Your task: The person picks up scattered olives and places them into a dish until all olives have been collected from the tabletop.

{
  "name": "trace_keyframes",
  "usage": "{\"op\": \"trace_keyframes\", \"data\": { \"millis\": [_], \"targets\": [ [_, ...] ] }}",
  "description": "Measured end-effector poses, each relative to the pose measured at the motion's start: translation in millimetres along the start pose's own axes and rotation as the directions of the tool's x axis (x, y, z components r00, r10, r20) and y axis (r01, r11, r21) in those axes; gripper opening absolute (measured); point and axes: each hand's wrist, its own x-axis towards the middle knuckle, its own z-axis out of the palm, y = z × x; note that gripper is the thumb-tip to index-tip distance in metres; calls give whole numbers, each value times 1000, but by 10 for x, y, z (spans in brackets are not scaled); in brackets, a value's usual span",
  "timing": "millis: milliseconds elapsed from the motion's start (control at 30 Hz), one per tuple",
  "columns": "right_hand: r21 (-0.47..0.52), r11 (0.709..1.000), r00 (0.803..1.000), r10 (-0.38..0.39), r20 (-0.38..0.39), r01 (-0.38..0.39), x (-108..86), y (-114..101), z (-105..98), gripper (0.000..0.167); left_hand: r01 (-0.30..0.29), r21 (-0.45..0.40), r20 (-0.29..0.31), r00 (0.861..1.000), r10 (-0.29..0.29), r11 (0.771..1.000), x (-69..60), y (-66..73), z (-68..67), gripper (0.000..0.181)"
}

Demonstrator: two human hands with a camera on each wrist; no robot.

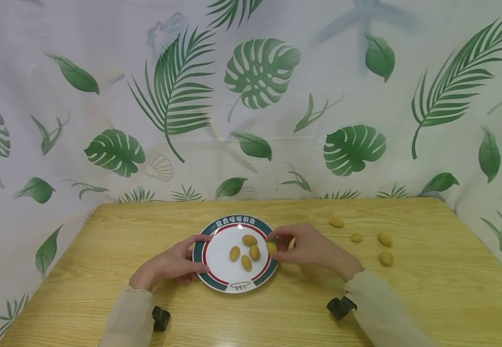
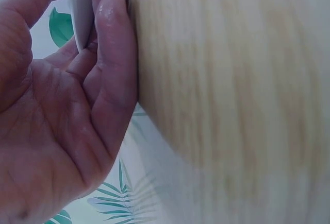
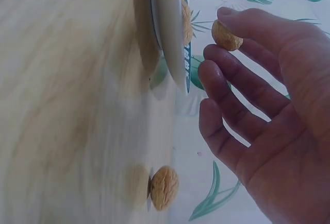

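Observation:
A round white plate (image 1: 222,246) with a dark green rim and a red ring sits on the table, and several small yellow-brown oval pieces (image 1: 246,262) lie on it. My left hand (image 1: 173,262) grips the plate's left edge. In the left wrist view, some of its fingers (image 2: 116,49) reach under the plate's edge (image 2: 81,7). Over the plate's right rim, my right hand (image 1: 309,248) pinches one more wrinkled yellow-brown oval piece (image 3: 227,36) between thumb and fingertips; its other fingers are loosely bent.
Several more oval pieces (image 1: 385,239) lie apart on the wooden table (image 1: 277,313), right of the plate beyond the right hand. A white cloth with green leaves (image 1: 277,159) hangs behind the table and along both sides. A black device (image 1: 341,307) is at the right wrist.

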Motion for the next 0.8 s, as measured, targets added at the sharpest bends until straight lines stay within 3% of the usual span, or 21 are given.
{"op": "trace_keyframes", "data": {
  "millis": [800],
  "targets": [
    [-25,999,999,42,29,-41,340,-120,187,29,1,-18,12,1000,-1,1000,13,2,-7,72]
  ]
}}
